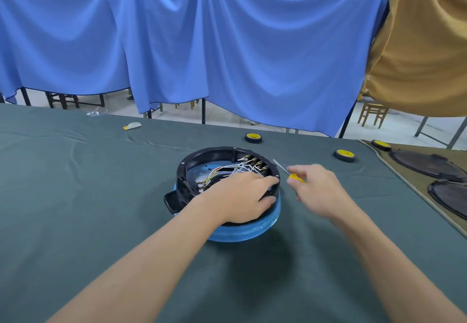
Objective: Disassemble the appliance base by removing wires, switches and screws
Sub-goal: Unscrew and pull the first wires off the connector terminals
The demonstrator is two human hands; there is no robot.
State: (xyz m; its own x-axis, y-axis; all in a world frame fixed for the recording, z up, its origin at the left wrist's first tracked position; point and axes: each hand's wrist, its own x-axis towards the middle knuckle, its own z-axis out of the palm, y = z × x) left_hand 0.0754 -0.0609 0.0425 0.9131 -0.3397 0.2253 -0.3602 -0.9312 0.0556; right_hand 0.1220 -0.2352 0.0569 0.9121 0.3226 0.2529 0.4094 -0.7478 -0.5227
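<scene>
blue drapes [202, 44] | tan drape [417, 57] | wooden stools [372, 114] | floor [394, 130] pale, possibly tiled

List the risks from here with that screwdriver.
1. The yellow-handled screwdriver in the right hand is close to the left hand, which grips the black round appliance base. A slip might jab its fingers.
2. Its tip may snag the loose white wires inside the base.
3. The base sits on a rounded blue body and could rock.

Counter [75, 196] with green cloth: appliance base [202, 155] centre, tape roll [253, 137] and second tape roll [344, 155] behind, tan mat [417, 181] right.
</scene>
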